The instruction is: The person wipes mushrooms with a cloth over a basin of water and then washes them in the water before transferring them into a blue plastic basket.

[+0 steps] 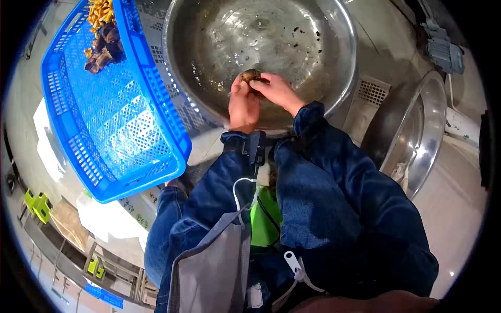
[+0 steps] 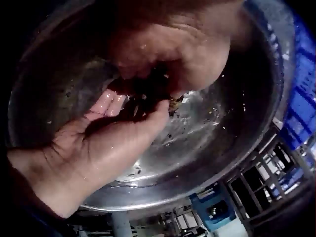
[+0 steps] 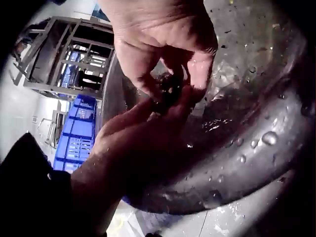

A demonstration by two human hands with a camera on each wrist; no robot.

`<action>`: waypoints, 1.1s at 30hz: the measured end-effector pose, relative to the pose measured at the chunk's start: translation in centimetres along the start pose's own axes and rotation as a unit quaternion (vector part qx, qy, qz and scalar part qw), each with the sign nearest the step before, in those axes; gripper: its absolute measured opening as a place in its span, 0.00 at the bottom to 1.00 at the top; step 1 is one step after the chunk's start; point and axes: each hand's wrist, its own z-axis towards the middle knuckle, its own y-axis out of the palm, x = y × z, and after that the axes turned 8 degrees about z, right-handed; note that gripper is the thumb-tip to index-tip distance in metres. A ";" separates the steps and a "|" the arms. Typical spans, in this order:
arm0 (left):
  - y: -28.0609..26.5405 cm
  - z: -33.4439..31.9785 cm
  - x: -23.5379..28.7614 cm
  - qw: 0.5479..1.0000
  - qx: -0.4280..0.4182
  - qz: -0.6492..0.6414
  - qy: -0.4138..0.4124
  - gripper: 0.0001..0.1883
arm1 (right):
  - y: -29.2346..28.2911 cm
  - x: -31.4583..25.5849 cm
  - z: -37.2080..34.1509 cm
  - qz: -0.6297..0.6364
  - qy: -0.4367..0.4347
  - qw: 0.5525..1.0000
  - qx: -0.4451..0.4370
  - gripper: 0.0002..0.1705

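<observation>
A small dark brown lump (image 1: pixel 251 75) is held between both hands over a wide metal basin (image 1: pixel 334 88) with shallow water in it. The left hand (image 1: pixel 244 108) grips it from the left, fingers curled up round it. From the right, the right hand (image 1: pixel 281 93) pinches the lump with thumb and fingertips. In the right wrist view the lump (image 3: pixel 170 90) looks dark and rough, with the right hand (image 3: pixel 165 37) above and the left hand (image 3: pixel 143 133) below. The left wrist view shows the lump mostly hidden in shadow between the left hand (image 2: pixel 98 148) and the right hand (image 2: pixel 173 49).
Left of the basin stands a blue perforated basket (image 1: pixel 112 125) with dark brown pieces (image 1: pixel 107 47) and yellow-orange pieces (image 1: pixel 100 13) at its far end. A second metal basin (image 1: pixel 436 130) leans on the right, near a floor grate (image 1: pixel 372 91). Dark bits lie in the water.
</observation>
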 end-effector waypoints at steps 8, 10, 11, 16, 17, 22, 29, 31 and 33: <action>0.5 0.0 -0.2 0.999 0.023 -0.035 -0.024 0.17 | -0.7 -0.3 0.1 -0.115 0.008 0.993 0.011 0.14; 0.4 0.0 -0.3 0.999 0.026 -0.032 -0.019 0.18 | -1.1 0.2 0.3 -0.059 -0.001 0.998 -0.015 0.16; 0.3 0.1 -0.3 0.999 0.028 -0.031 -0.016 0.18 | -1.1 0.4 0.2 0.003 0.003 0.999 -0.034 0.17; -0.2 0.5 -0.7 1.000 0.019 0.000 -0.016 0.18 | -0.9 -0.3 -0.1 -0.064 -0.011 0.998 0.015 0.14; 0.0 0.4 -0.6 1.000 0.023 0.001 -0.018 0.18 | -1.4 -1.6 -0.4 -0.119 0.004 0.993 -0.004 0.14; 0.5 0.0 0.0 0.999 0.030 0.000 -0.016 0.17 | -1.2 -1.7 -0.5 -0.067 -0.001 0.998 -0.014 0.17; 0.6 0.2 -0.4 0.999 0.032 0.011 -0.009 0.16 | -1.7 -0.7 -0.2 -0.104 0.000 0.995 0.008 0.17; 0.4 0.3 -0.8 0.999 0.034 0.014 -0.004 0.16 | -1.1 -1.9 -1.3 -0.096 -0.035 0.993 0.051 0.18; 0.2 0.3 -1.1 0.999 0.025 0.034 0.008 0.16 | -0.9 -2.2 -1.4 -0.131 -0.060 0.986 0.079 0.20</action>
